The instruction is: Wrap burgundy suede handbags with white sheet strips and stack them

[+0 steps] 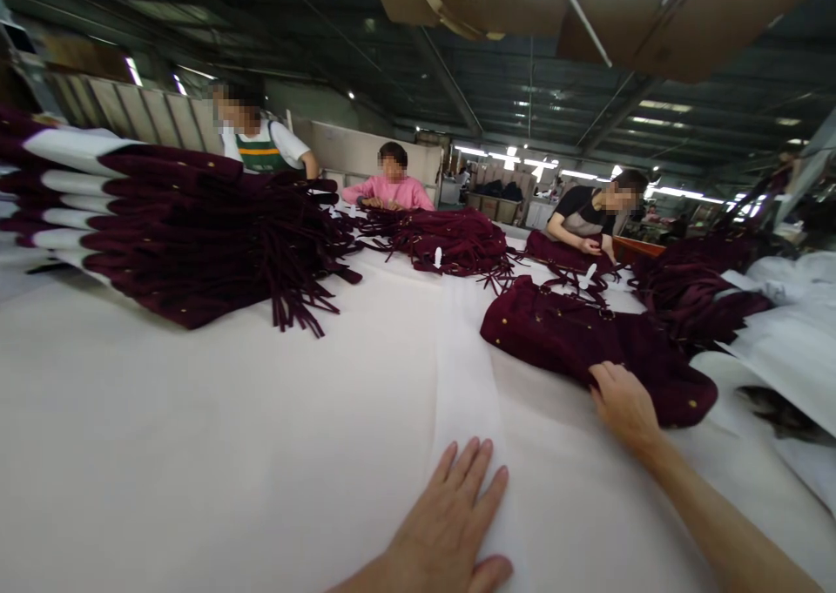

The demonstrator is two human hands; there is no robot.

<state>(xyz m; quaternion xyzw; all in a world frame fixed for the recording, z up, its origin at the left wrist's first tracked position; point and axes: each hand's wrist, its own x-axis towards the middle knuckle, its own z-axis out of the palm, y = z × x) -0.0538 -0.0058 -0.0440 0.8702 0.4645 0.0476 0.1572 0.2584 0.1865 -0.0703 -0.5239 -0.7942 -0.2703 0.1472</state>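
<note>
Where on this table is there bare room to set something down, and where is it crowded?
Widest: tabletop left of the white strip, before the big maroon stack. Smaller: between left hand and right hand, this side of the maroon item. Crowded: the far side, with maroon piles, and the right edge, with white sheets.

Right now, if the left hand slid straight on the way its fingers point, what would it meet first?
Probably the near edge of the maroon bag, ahead and to the right of the left hand. Exactly where they'd touch is unclear from one view.
</note>
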